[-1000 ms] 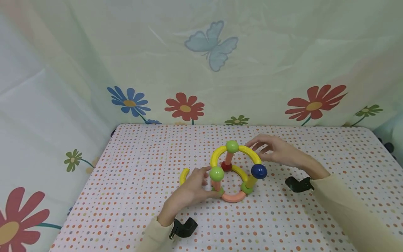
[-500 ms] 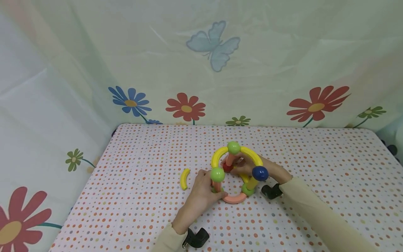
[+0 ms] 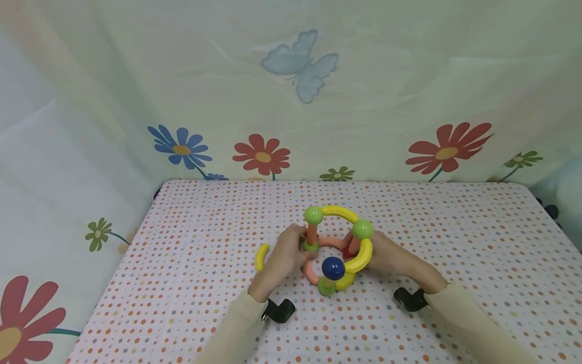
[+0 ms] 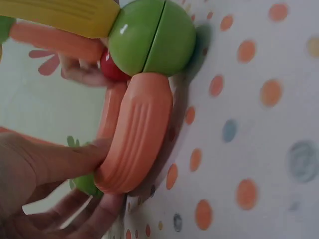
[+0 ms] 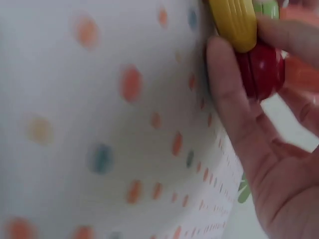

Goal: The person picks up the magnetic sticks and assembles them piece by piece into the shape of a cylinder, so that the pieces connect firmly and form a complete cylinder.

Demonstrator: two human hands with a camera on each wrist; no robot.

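Note:
A ball-and-stick building toy [image 3: 334, 212] stands on the table: a lower ring of salmon and yellow curved sticks, uprights, and yellow curved sticks on top. My left hand [image 3: 286, 258] grips its left lower corner, around a green ball [image 3: 311, 246]; in the left wrist view the thumb lies at a salmon curved stick [image 4: 137, 134]. My right hand [image 3: 384, 258] holds the right lower corner, fingers around a red ball [image 5: 261, 69] and the end of a yellow curved stick [image 5: 234, 22]. The blue ball [image 3: 333, 268] tops the front upright, toward me.
A loose yellow curved stick [image 3: 261, 256] lies just left of my left hand, partly hidden by it. The dotted tablecloth [image 3: 204, 237] covers the table, and a flowered curtain [image 3: 227, 76] hangs behind it.
My right hand has reached in from the right and taken hold of the red ball's corner. The toy has turned clockwise seen from above, bringing the blue ball from the right to the front.

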